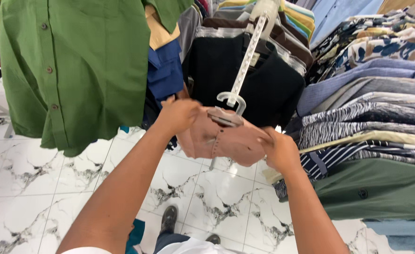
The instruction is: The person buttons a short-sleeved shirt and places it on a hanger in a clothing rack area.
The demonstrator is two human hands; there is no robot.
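The left hand (179,115) is closed over the upper left edge of a dusty pink shirt (226,141), fingers curled into the cloth. The right hand (279,151) grips the shirt's lower right edge, so the garment hangs bunched between the two hands, out in front of the person at about chest height. A dark hanger (224,116) lies across the top of the pink cloth, just beside the left hand. Right above it, the curved hook end of a clear plastic pole (245,61) touches or nearly touches the hanger; the pole slants up and to the right.

Behind the pole hangs a black shirt (264,80) with a small pale rectangular label (254,59) at its collar and clear plastic over its shoulders. To the left hangs a green button shirt (76,70), with blue shirts (165,70) beside it. On the right, a row of hung shirts (372,117) in striped, patterned and plain cloth runs along the edge. Below lies a white marble-pattern floor (38,183), with the person's dark shoe (169,218) on it.
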